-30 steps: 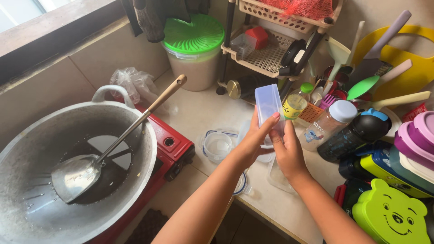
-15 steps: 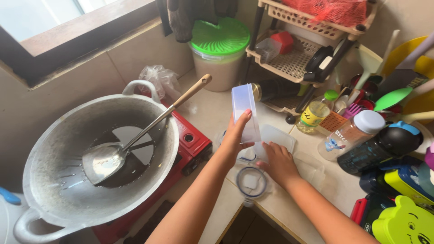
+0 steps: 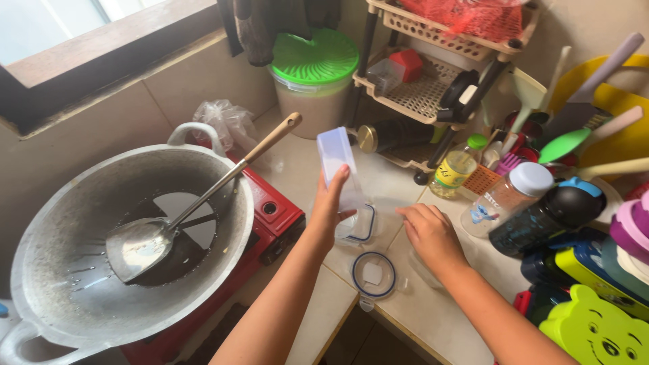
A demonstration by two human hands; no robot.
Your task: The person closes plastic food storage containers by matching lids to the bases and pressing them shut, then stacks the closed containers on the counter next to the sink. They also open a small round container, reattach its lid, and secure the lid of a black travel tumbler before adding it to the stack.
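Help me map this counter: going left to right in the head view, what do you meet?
Wok → metal spatula → red stove → left hand → right hand → dark bottle → green bear-shaped lid.

Two bare forearms reach in from the lower edge, no sleeves, watch or bracelets in view; the left hand point(image 3: 329, 203) and right hand point(image 3: 427, 232) show no rings, with short nails.

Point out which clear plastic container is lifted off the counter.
The tall rectangular container, upright in the left hand; the small square container rests on the counter.
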